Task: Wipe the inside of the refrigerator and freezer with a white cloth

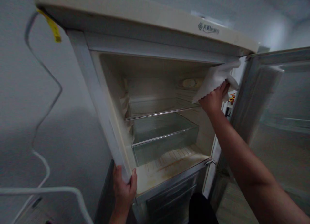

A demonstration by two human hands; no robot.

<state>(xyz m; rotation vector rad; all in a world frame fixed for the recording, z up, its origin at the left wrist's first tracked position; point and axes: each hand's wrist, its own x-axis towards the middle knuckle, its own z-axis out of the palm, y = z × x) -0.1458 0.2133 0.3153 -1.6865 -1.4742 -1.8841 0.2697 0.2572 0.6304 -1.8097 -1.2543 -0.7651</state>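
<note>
In the head view an old white fridge (pixel 79 66) stands with its upper compartment uncovered. My left hand (pixel 124 187) grips the lower left edge of its frame, thumb on the inner side and fingers outside. At the upper right of the opening my right hand (pixel 214 99) holds a white cloth (pixel 214 78), or a paper sheet of that look, against the right side of the frame. Its fingertips are partly covered by the white material. Inside are a glass shelf (pixel 155 105) and a clear drawer (pixel 167 145). Brownish stains mark the compartment floor (pixel 169 172).
The fridge door (pixel 273 120) hangs open on the right. Below, the lower compartment (pixel 171 195) shows dark drawers. A cable (pixel 59 88) runs down the left wall, with a yellow tag (pixel 54 28) at the top. A white rail (pixel 60 190) is at lower left.
</note>
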